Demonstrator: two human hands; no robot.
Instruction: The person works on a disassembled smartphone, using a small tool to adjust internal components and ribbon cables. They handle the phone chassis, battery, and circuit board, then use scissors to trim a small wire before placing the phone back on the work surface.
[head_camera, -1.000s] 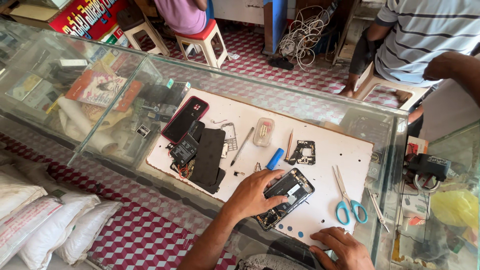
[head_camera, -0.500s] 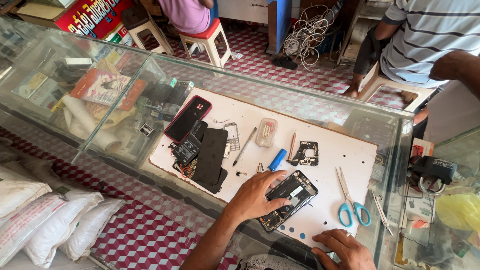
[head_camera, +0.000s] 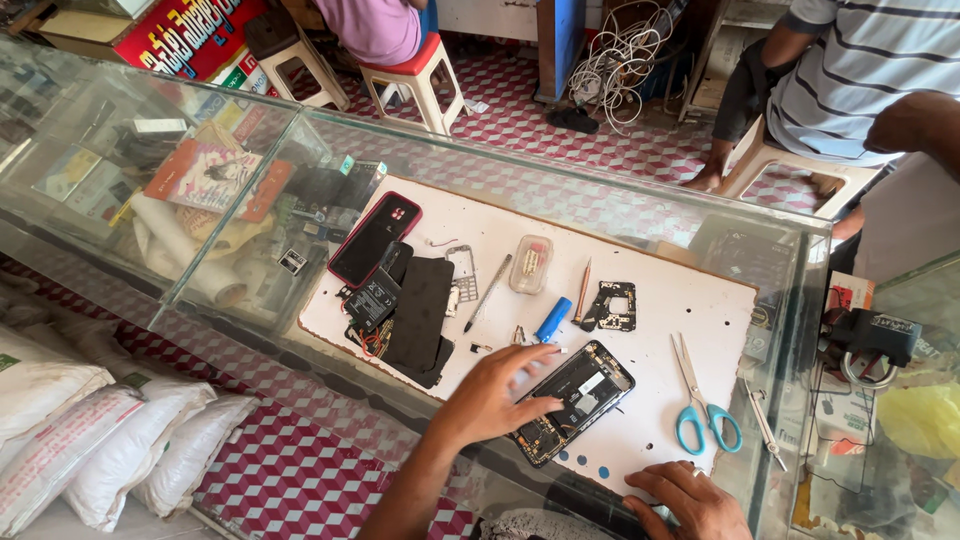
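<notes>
So the left hand (head_camera: 497, 392) is lying flat and open on the opened phone (head_camera: 573, 400), fingers spread over its left end, pressing rather than gripping. The phone sits back-off and tilted on the white mat (head_camera: 650, 300), near the mat's near edge, with its dark insides and circuit parts showing. The right hand (head_camera: 690, 497) is down at the near edge of the bench (head_camera: 560, 180), fingers loosely curled on the mat's edge, not holding anything as far as I can see.

Just beyond the phone there's a blue tube-shaped tool (head_camera: 552, 320), and further right a small black frame part (head_camera: 612, 306). Blue-handled scissors (head_camera: 700, 400) lie right of the phone, well apart from both hands. On the mat's left side there's a pile of black phone parts (head_camera: 410, 315) and a red-edged phone (head_camera: 375, 238) lying face down. A small clear plastic box (head_camera: 531, 263) sits at the far middle. Past the glass bench, a person in a striped shirt (head_camera: 860, 70) sits on a stool.
</notes>
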